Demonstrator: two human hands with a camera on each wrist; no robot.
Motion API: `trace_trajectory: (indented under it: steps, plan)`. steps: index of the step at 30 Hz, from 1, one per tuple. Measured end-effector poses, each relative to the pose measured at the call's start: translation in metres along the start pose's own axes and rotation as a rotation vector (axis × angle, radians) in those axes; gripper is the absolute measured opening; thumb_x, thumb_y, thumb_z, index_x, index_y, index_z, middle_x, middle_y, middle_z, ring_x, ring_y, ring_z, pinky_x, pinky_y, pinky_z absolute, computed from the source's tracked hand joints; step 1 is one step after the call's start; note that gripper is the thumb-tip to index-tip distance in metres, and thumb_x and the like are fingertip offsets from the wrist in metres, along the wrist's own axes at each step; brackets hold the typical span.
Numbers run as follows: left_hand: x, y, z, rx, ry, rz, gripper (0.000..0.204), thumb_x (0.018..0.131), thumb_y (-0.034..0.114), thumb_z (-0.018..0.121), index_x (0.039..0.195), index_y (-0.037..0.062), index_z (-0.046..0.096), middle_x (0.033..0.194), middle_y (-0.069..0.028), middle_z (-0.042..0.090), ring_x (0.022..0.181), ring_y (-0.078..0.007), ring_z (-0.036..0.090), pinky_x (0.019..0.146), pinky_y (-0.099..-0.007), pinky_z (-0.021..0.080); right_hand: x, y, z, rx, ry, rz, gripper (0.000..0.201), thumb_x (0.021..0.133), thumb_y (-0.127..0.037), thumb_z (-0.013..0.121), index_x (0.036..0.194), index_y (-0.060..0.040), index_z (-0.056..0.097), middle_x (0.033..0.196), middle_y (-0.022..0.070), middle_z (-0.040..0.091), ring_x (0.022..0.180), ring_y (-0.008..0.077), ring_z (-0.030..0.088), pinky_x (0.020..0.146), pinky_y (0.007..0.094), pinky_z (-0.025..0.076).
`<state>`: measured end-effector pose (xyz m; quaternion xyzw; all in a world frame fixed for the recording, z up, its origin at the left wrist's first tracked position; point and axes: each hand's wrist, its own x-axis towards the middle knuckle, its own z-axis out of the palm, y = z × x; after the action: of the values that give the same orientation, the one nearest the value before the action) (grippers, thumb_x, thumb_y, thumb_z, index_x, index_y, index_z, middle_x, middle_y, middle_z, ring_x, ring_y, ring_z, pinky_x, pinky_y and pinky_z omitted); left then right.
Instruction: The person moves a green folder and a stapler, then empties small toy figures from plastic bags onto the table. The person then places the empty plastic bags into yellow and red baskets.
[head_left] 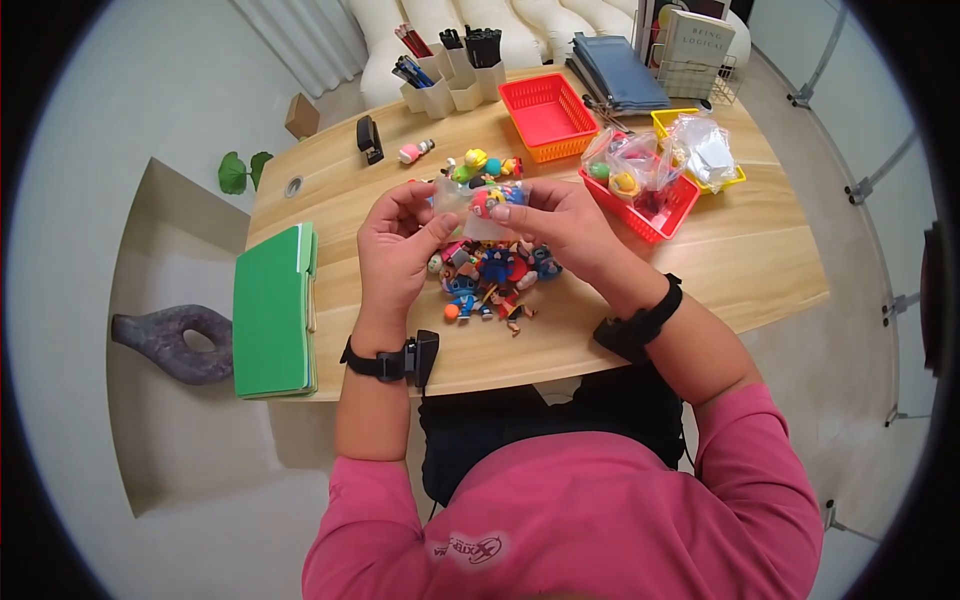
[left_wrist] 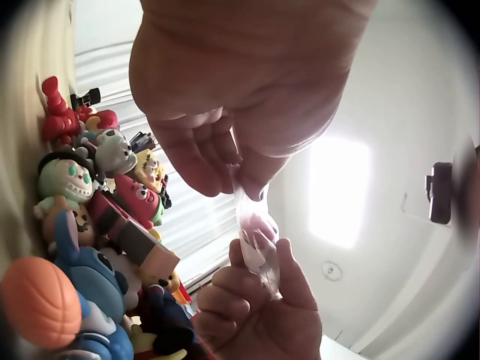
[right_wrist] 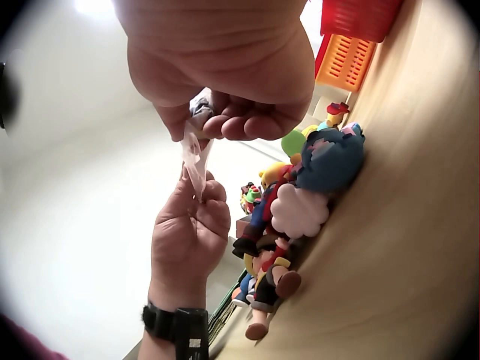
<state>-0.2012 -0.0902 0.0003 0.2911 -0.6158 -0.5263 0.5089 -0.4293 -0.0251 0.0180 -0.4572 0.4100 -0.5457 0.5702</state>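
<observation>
A clear plastic bag is held up between both hands over a heap of small toy figures. My left hand pinches one side of it between thumb and fingers. My right hand grips the other side, together with a colourful toy at the thumb and fingers. In the left wrist view the bag stretches from one hand to the other. Below the hands in the right wrist view lie a white cloud-shaped piece and a figure in a dark outfit.
Behind the hands are more figures, a pink toy, a stapler and pen holders. An empty red basket stands beyond; a red basket with bagged toys is at right. Green folders lie left.
</observation>
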Motion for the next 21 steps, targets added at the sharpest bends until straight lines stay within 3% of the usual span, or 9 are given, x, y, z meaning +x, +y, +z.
trace_trajectory:
  steps: [2,5,7,13,15,19,21]
  plan:
    - [0.001,0.001,0.000,0.013,-0.028,0.030,0.030,0.097,0.005,0.076,0.124,0.0015,0.065,0.106,-0.0059,0.071,0.086,-0.0090,0.067,0.067,-0.0255,0.058,0.001,0.003,-0.002,0.038,0.004,-0.009,0.030,0.095,-0.021,0.081,0.117,-0.0007,0.077,0.099,-0.0002,0.075,0.085,0.0036,0.064,0.073,0.0214,0.052]
    - [0.003,0.006,-0.001,-0.119,-0.050,-0.089,0.024,0.100,0.010,0.074,0.121,0.0008,0.068,0.098,-0.0048,0.073,0.078,-0.0082,0.067,0.064,-0.0239,0.057,0.005,0.009,-0.008,0.093,-0.005,-0.020,0.029,0.096,-0.023,0.080,0.116,-0.0022,0.078,0.091,-0.0038,0.071,0.076,0.0010,0.057,0.066,0.0190,0.046]
    - [0.002,0.010,-0.006,-0.280,-0.128,-0.309,0.020,0.105,0.020,0.067,0.117,0.0031,0.069,0.092,-0.0038,0.074,0.074,-0.0091,0.069,0.060,-0.0242,0.056,0.005,0.012,-0.010,0.111,-0.015,-0.023,0.029,0.096,-0.024,0.080,0.116,-0.0027,0.078,0.087,-0.0054,0.069,0.072,0.0002,0.054,0.062,0.0182,0.042]
    - [0.003,0.002,-0.014,-0.344,-0.226,-0.343,0.023,0.108,0.024,0.062,0.117,0.0042,0.069,0.095,-0.0043,0.076,0.073,-0.0114,0.071,0.059,-0.0249,0.054,0.007,0.015,-0.013,0.160,-0.043,-0.021,0.024,0.096,-0.023,0.078,0.110,-0.0032,0.076,0.077,-0.0057,0.063,0.066,0.0012,0.051,0.059,0.0193,0.039]
    - [0.004,-0.001,-0.015,-0.376,-0.236,-0.343,0.023,0.108,0.025,0.062,0.117,0.0042,0.069,0.096,-0.0051,0.076,0.074,-0.0116,0.072,0.059,-0.0244,0.054,0.010,0.019,-0.014,0.297,-0.065,-0.004,0.023,0.095,-0.022,0.078,0.108,-0.0031,0.076,0.076,-0.0051,0.062,0.066,0.0017,0.051,0.059,0.0200,0.040]
    - [0.002,0.009,-0.008,-0.301,-0.195,-0.304,0.026,0.108,0.024,0.062,0.121,0.0029,0.069,0.100,-0.0073,0.077,0.076,-0.0120,0.073,0.059,-0.0229,0.054,0.007,0.012,-0.014,0.288,-0.053,0.040,0.023,0.095,-0.021,0.078,0.109,-0.0026,0.076,0.076,-0.0055,0.062,0.066,0.0025,0.051,0.060,0.0206,0.041]
    - [0.000,0.021,-0.001,-0.338,-0.159,-0.347,0.027,0.107,0.023,0.064,0.123,0.0020,0.069,0.097,-0.0074,0.078,0.076,-0.0122,0.073,0.059,-0.0236,0.056,0.009,0.014,-0.017,0.139,-0.054,-0.043,0.025,0.095,-0.021,0.078,0.111,-0.0027,0.076,0.081,-0.0049,0.066,0.069,0.0022,0.054,0.062,0.0205,0.042]
